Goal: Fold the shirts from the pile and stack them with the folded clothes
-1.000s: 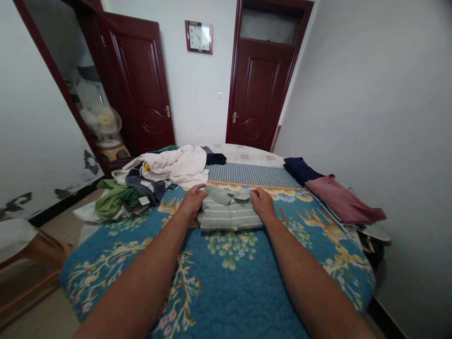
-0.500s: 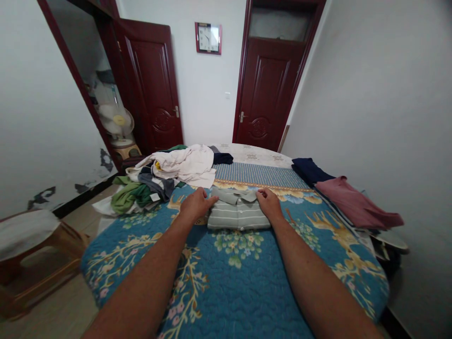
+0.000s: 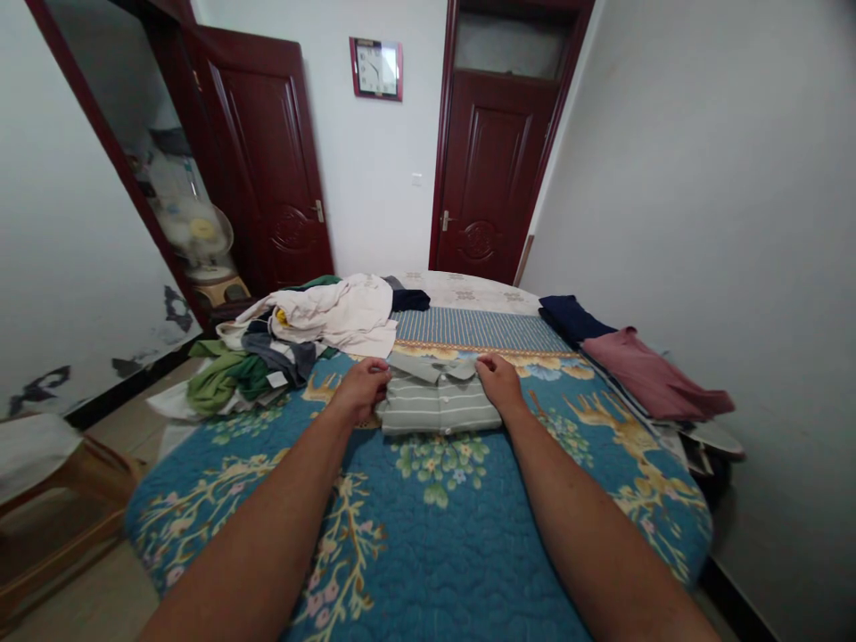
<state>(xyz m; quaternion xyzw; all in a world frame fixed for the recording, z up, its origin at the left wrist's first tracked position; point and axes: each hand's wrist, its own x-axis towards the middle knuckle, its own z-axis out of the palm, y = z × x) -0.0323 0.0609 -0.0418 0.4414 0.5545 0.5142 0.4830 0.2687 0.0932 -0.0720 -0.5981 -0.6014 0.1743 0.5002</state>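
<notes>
Head view: grey-green shirt with thin white stripes, a collar and pale buttons (image 3: 441, 412) lies folded into a flat, wide rectangle on a blue quilted cloth cover printed with flowers and deer (image 3: 468, 544), near the middle of the bed; collar on the far side, button line running down the centre toward the wearer. Left hand, bare (image 3: 361, 390): thumb and fingers closed on the collar's left end, knuckles up, beside the left edge of the fold. Right hand, bare (image 3: 501, 385): thumb and forefinger pinched together on the collar's right end, wrist beside the right edge of the fold. Both forearms reach in from the bottom, one on each side of the shirt. Beyond the left hand, a loose heap: crumpled off-white cloth garment (image 3: 344, 312) on top, light green crumpled garment (image 3: 218, 379) at its near left end, dark grey garment (image 3: 287, 355) between them, navy bundle (image 3: 410, 300) at the far right end. Along the right edge of the bed, well apart from the right hand: dusty-pink folded garment (image 3: 659, 374), with a navy folded garment (image 3: 575, 319) just beyond it. Background: two dark red panelled doors, square-faced wall clock with a red frame (image 3: 376, 69) on the white wall between them, pale fan with a yellow hub (image 3: 201, 230) in the left doorway. Lower left: brown stool with a white cover (image 3: 73, 495), partly cut off by the left edge.
</notes>
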